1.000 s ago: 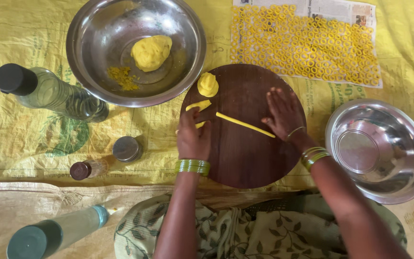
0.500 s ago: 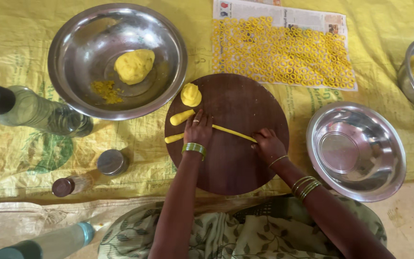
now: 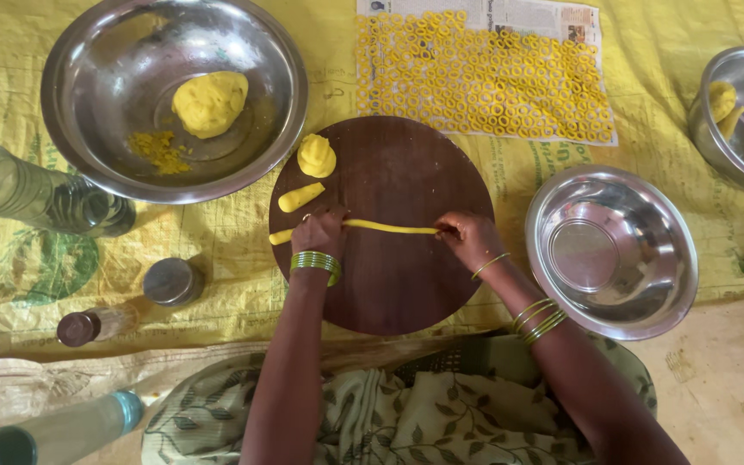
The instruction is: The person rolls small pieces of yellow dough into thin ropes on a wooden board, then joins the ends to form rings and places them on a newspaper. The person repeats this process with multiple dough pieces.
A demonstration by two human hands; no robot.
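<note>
While stretched across board (image 3: 389, 284), dough rope (image 3: 389, 227) pinched between left hand (image 3: 320, 231), right hand (image 3: 467, 237).

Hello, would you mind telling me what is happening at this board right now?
A person is rolling a thin yellow dough rope on a round wooden board, left hand on one end and right hand on the other. Two dough pieces lie on the board. Finished rings cover a newspaper, and a dough ball sits in the big steel bowl.

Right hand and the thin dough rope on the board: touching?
Touching. The head view shows the right hand's fingertips resting on the end of the thin dough rope, with no gap.
</note>
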